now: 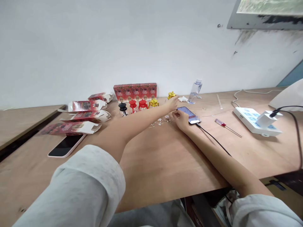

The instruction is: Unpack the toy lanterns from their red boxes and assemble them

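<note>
My left hand (171, 105) reaches far across the table, its fingers drawn together; whatever they hold is hidden. Just behind it shows the gold top of a small lantern (171, 94), its lower part covered by the hand. My right hand (181, 120) is closed at the fingertips beside a lit phone (187, 113) with a cable plugged in. What those fingertips pinch is too small to make out. Small metal and clear pieces (159, 121) lie left of this hand. A gold-topped lantern (153, 103), two red lanterns (142, 105) and a black lantern (122, 108) stand in a row.
Red printed boxes (136, 92) stand against the wall. Opened red boxes (86, 116) lie at left, near a second phone (66, 145). A water bottle (195, 91), a screwdriver (221, 123) and a white power strip (253, 121) with a charger are on the right.
</note>
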Demonstrator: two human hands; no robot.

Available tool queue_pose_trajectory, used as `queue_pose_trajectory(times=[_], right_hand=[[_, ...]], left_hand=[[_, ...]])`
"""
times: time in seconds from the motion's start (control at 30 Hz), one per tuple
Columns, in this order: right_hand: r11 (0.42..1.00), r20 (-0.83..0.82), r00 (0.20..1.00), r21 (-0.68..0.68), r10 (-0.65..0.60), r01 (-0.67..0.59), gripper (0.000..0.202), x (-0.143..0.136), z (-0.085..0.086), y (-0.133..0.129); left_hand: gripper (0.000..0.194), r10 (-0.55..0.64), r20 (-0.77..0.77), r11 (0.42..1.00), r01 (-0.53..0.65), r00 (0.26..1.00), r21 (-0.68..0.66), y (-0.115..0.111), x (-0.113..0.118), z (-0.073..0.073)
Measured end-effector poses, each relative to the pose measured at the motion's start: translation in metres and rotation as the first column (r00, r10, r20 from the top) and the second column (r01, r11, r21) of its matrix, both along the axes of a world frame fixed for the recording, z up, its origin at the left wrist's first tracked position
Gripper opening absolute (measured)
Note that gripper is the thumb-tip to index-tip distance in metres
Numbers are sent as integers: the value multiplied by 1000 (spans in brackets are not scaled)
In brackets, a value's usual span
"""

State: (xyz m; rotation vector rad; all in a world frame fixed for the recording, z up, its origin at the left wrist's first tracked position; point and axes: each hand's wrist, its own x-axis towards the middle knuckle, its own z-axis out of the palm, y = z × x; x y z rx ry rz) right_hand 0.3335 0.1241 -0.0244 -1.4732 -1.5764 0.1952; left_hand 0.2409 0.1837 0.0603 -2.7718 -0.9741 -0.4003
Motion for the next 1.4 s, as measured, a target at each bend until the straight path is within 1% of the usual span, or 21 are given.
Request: queue_pose_trajectory(times=[0.07, 0.13, 0.3, 0.43, 0.57, 0.67, 0.73, 0.8, 0.9, 0.97, 1.0, 1.03, 1.07, 1.1, 1.13, 1.17, 1.2, 1.23, 1.3, 1.33, 1.4], right_hand=[[996, -36, 997, -45, -75, 73, 19, 1, 0, 0], [988, -40, 993, -108, -113, 108, 20, 2, 0, 0], [986, -19, 997, -151, -72, 69, 14, 0, -2, -3], [988, -11, 999, -147, -44, 41, 14, -4, -3, -7], [987, -13, 1000, -157, -23, 20, 14, -5, -2, -10], [988, -27, 1000, -156, -14, 10, 12, -7, -2, -12], [989, -34, 999, -146, -26, 21, 12, -8, -2, -13], [990, -47, 997, -131, -55, 48, 15, -8, 0, -14], [987, -101, 983, -74, -151, 144, 22, -3, 10, -12], [970, -169, 957, 8, -237, 241, 25, 2, 26, -4], [956, -200, 942, 61, -271, 288, 27, 3, 37, 2], [940, -215, 932, 115, -293, 322, 29, 2, 50, 11], [928, -202, 933, 169, -298, 333, 32, 1, 63, 21], [919, -171, 940, 219, -295, 328, 33, -3, 77, 33], [927, -103, 959, 248, -265, 283, 33, -8, 91, 46], [948, 4, 977, 243, -213, 206, 31, -15, 104, 60], [967, 120, 978, 213, -169, 141, 30, -23, 116, 74], [985, 248, 962, 157, -116, 78, 29, -32, 126, 88], [999, 470, 882, 34, -14, -2, 33, -54, 140, 111], [1000, 540, 841, -12, 26, -23, 36, -66, 145, 120], [996, 613, 786, -61, 85, -60, 41, -92, 149, 135]], left_hand=[[23, -29, -94, 999, 31, 995, 14, 7, 4, -11], [21, -39, -159, 999, 44, 987, 25, 13, 6, -20], [18, 9, -202, 999, -1, 979, 38, 23, 8, -39], [14, 50, -178, 999, -47, 983, 25, 28, 6, -44], [9, 73, -136, 997, -72, 988, 9, 26, 1, -42], [8, 97, -120, 995, -98, 988, -3, 19, 1, -40], [9, 99, -106, 995, -101, 989, -13, 13, 4, -35], [12, 84, -91, 996, -86, 992, -16, 3, 4, -24], [21, 35, -89, 999, -34, 995, 15, -20, -6, 0], [27, -13, -106, 997, 21, 994, 68, -44, -25, 17], [30, -75, -161, 983, 100, 984, 154, -58, -39, 23], [33, -112, -202, 962, 157, 973, 223, -73, -55, 27], [36, -129, -221, 948, 186, 967, 257, -88, -74, 28], [37, -132, -228, 945, 192, 965, 264, -103, -93, 25], [37, -131, -232, 952, 188, 964, 241, -117, -114, 20], [35, -132, -227, 964, 178, 965, 197, -129, -135, 13], [36, -130, -201, 977, 159, 971, 140, -140, -155, 4], [39, -145, -176, 985, 159, 974, 73, -148, -173, -6], [43, -120, -99, 992, 117, 988, -39, -159, -205, -26], [43, -111, -71, 991, 105, 991, -84, -162, -218, -34], [42, -46, 12, 990, 47, 999, -135, -165, -236, -47]])
